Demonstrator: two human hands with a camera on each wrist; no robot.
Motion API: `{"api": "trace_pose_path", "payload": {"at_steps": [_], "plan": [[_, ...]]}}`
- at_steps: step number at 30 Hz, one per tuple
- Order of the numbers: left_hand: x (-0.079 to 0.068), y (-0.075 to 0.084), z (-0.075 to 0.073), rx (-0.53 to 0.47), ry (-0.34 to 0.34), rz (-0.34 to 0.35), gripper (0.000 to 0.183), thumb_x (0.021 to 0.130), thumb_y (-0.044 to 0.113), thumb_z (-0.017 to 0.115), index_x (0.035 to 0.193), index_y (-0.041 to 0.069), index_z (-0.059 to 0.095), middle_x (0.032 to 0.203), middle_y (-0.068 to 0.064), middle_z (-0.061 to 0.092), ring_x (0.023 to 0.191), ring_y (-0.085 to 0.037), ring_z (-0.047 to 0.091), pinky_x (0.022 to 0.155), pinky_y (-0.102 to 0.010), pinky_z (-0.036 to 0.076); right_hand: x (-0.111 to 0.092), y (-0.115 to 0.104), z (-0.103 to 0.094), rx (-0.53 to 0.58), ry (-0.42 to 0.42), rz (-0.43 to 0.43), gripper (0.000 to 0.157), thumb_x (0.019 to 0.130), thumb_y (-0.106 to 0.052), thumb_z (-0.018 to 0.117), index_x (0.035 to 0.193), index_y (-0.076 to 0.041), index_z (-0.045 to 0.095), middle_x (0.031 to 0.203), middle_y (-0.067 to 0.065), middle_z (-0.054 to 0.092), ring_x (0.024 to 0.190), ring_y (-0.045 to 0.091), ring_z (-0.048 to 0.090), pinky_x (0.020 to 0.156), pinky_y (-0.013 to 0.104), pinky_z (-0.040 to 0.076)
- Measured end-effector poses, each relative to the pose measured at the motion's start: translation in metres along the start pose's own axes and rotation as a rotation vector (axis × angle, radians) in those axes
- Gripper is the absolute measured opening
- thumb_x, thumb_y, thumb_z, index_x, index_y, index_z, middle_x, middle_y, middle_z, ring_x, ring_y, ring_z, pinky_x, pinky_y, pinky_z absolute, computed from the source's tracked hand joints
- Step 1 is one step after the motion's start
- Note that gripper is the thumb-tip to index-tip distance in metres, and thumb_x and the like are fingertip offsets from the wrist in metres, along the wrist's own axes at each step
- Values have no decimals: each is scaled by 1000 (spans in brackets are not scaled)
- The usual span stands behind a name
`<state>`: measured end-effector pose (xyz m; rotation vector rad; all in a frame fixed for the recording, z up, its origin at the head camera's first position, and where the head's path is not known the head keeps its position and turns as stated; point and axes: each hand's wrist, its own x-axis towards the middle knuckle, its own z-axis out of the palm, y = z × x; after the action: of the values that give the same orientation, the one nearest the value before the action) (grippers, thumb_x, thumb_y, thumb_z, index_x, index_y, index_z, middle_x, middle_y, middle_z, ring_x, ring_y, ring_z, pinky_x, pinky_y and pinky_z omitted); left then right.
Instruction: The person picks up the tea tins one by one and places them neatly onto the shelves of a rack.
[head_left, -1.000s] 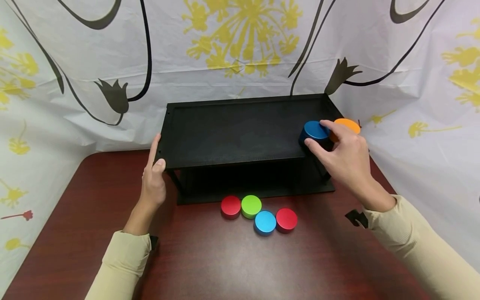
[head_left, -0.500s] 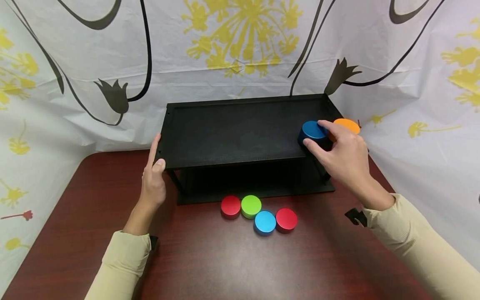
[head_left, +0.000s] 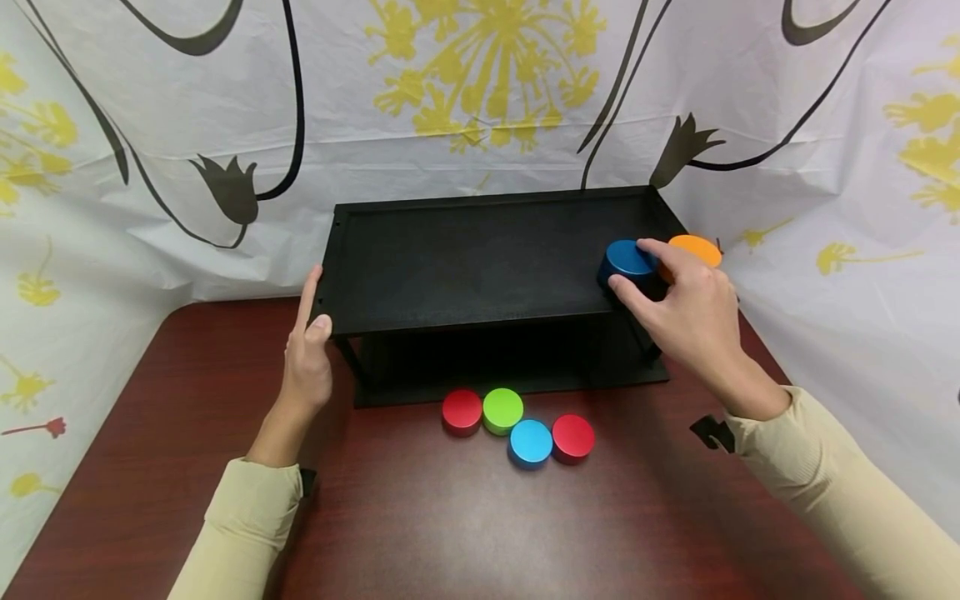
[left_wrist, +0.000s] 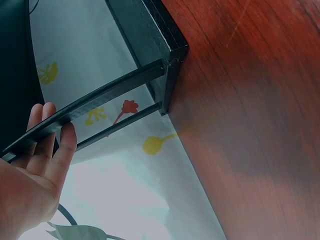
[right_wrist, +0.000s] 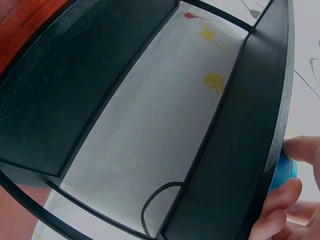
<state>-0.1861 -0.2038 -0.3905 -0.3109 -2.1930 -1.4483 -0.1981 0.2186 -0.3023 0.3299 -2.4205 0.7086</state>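
A black two-tier shelf (head_left: 465,262) stands on the table. At its left end my left hand (head_left: 306,367) grips the upper tier's edge, thumb near the front corner and index finger stretched along the side. In the left wrist view, fingers (left_wrist: 60,155) of that hand reach behind a black bar. My right hand (head_left: 697,312) pinches a dark blue round disc (head_left: 628,258) on the shelf top, near the right front edge. An orange disc (head_left: 699,248) sits just right of it, partly hidden by the hand. Only a sliver of the blue disc (right_wrist: 283,172) shows in the right wrist view.
In front of the shelf, a red disc (head_left: 461,412), a green disc (head_left: 502,411), a light blue disc (head_left: 530,443) and another red disc (head_left: 573,439) lie close together on the reddish-brown table (head_left: 450,533). A patterned white sheet (head_left: 480,100) hangs behind and at both sides.
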Motion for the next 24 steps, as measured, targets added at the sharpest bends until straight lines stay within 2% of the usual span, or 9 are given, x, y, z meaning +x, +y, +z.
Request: {"api": "trace_pose_path", "payload": {"at_steps": [6, 10, 18, 24], "plan": [[0, 0, 0, -4, -2, -6, 66, 93, 32, 29, 158, 27, 30, 62, 8, 21, 54, -5, 11, 46, -34, 9, -1, -1, 0, -1, 9, 2, 51, 85, -31, 75, 128, -5, 66, 104, 21, 69, 77, 36, 58, 63, 45, 40], [-1, 0, 0, -1, -3, -7, 66, 93, 33, 29, 158, 27, 29, 62, 5, 20, 54, -5, 10, 45, -34, 9, -1, -1, 0, 7, 15, -8, 54, 85, -30, 75, 132, -6, 64, 102, 20, 68, 75, 32, 56, 63, 43, 39], [-1, -1, 0, 1, 2, -16, 67, 92, 33, 29, 158, 28, 30, 62, 8, 20, 54, -6, 9, 45, -34, 8, -5, 1, -3, 34, 70, -51, 59, 83, -26, 79, 137, -10, 62, 118, 14, 67, 51, 3, 36, 53, 22, 31], [0, -1, 0, 9, 5, -18, 68, 90, 34, 29, 158, 30, 29, 62, 9, 20, 54, -7, 9, 46, -35, 8, -15, 5, -8, 109, 129, -91, 58, 82, -18, 79, 137, -12, 62, 112, 12, 68, 44, -3, 37, 50, 14, 32]]}}
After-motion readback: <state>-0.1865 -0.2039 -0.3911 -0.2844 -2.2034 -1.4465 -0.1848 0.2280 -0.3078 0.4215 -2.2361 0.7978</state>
